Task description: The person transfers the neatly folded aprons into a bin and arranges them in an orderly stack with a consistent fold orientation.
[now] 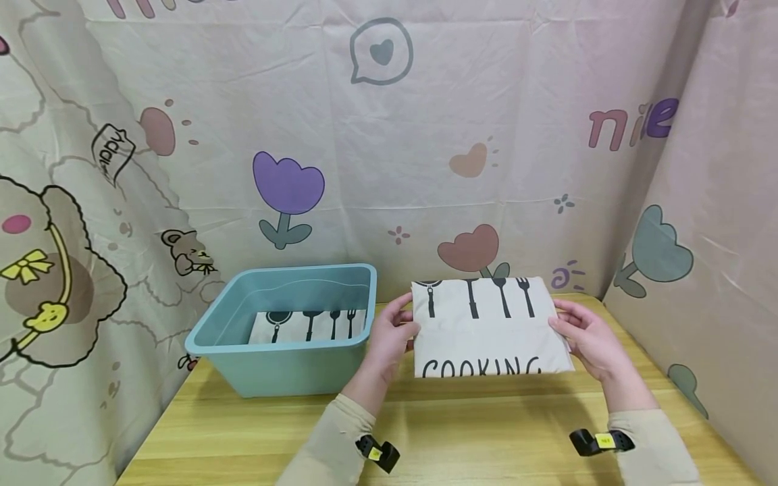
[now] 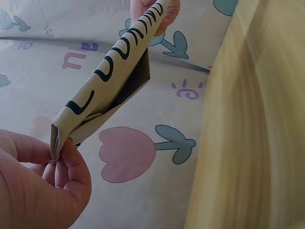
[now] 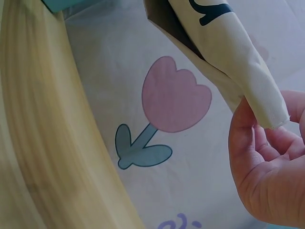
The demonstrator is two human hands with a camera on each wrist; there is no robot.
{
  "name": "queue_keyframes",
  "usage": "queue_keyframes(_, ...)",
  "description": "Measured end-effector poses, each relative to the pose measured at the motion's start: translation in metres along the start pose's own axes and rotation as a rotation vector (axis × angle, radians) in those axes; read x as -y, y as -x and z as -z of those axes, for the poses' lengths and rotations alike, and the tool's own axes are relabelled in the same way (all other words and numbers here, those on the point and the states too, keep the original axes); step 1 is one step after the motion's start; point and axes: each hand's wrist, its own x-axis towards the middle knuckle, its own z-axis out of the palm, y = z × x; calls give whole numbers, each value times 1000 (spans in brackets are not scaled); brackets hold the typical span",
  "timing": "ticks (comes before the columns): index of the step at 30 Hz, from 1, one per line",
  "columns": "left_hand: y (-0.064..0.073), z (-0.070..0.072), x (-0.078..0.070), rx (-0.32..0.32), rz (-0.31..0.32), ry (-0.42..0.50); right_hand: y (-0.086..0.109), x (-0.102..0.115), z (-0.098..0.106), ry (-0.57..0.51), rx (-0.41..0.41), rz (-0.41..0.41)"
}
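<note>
A folded white cloth (image 1: 486, 337), printed with black utensils and the word COOKING, is held up above the table. My left hand (image 1: 392, 334) pinches its left edge between thumb and fingers, as the left wrist view also shows on the folded cloth (image 2: 102, 90). On the opposite side, my right hand (image 1: 586, 334) pinches the right edge; in the right wrist view, the thumb and fingers of the right hand (image 3: 271, 162) close on a corner. Left of the hands stands a blue-green plastic bin (image 1: 286, 368). Inside it lies another white cloth (image 1: 261, 329) with similar utensil prints.
The wooden table (image 1: 462, 432) runs beneath the hands and the bin. A printed fabric curtain (image 1: 389, 148) hangs behind and along both sides. Each sleeve carries a black wrist camera, such as the left wrist camera (image 1: 377, 452).
</note>
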Motion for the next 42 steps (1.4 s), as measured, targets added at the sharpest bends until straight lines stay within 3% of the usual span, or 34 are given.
queue_keyframes(10, 1, 10, -18, 3, -44, -17, -2, 12, -12, 3, -19, 41)
queue_keyframes(23, 9, 38, -40, -32, -64, -51, -8, 22, -43, -13, -8, 80)
queue_keyframes(31, 8, 60, -44, -63, -72, -64, -12, 25, -65, 31, -1, 60)
queue_keyframes(42, 9, 82, -46, -94, -95, -88, -16, 21, -90, -6, 15, 41)
